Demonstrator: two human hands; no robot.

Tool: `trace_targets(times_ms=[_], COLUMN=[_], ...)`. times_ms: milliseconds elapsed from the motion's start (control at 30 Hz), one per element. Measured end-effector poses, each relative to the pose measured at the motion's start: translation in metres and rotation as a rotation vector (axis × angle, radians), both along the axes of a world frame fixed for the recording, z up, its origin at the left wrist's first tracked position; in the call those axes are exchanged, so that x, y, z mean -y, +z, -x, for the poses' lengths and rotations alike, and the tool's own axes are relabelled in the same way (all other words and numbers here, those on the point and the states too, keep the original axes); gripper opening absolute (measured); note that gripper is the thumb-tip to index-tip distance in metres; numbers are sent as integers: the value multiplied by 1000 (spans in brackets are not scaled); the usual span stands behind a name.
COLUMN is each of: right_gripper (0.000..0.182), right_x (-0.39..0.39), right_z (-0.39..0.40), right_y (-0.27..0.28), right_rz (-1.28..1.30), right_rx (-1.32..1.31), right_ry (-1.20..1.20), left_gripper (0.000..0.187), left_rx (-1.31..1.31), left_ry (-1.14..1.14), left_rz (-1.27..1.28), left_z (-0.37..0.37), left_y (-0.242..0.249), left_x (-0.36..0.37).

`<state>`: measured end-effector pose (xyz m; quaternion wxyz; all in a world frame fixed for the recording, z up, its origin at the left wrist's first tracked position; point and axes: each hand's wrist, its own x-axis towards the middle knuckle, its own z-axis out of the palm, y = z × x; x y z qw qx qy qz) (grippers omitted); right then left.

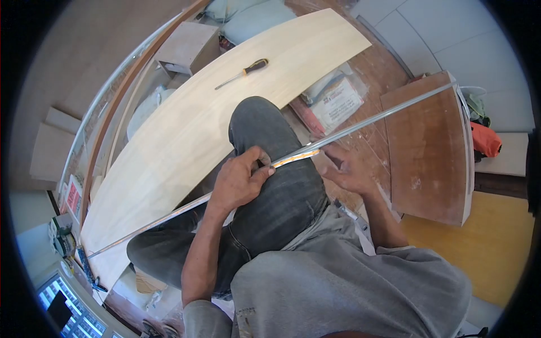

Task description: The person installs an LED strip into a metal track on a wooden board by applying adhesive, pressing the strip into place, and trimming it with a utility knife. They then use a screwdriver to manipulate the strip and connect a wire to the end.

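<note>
A long thin aluminium channel (389,112) runs diagonally across my lap, over my raised knee. Along it near the knee lies an LED strip (297,158), white with orange-yellow segments. My left hand (239,177) pinches the strip and channel between thumb and fingers. Just past the strip's bright section, my right hand (350,169) has its thumb and fingers apart; some fingertips are partly hidden at the channel. A screwdriver (243,73) with a black and yellow handle lies on the large curved plywood board (169,152) beyond my knee.
A brown wooden box (425,152) stands at the right, under the channel's far end. A printed bag (338,104) lies on the floor beyond the knee. A small box (189,48) stands behind the board. An orange bag (486,139) sits far right. Dark-handled pliers (87,270) lie lower left.
</note>
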<state>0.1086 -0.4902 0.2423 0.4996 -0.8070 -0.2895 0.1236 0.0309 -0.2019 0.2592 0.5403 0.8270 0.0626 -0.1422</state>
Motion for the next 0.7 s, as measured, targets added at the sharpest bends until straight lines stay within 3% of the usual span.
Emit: trace_targets(times_ms=[33,100,200,333,400,500,633,700], right_gripper=[46,41,35,30,28,31,28,28], right_x=[-8,-18,-25,-45,-55,-53,-60,-65], right_z=[4,12,9,9,8,-2,-3,0], right_y=[7,33,68,87,95,87,92,98], right_rz=[-5,226,387,362,426,492,514,502], right_rx=[1,16,-12,99,242,357,340,142], right_ry=[-1,0,97,150,149,196,190,76], left_gripper=[19,17,14,15,18,20,17,16], left_rx=[1,175,195,191,355,225,162,210], left_ry=[-1,31,19,49,73,8,5,25], left_rz=[-5,-22,-101,-58,45,65,61,81], left_z=[1,3,4,4,2,3,2,1], left_y=[-5,-18,-2,-5,-7,3,6,-1], left_x=[2,5,9,13,17,11,10,11])
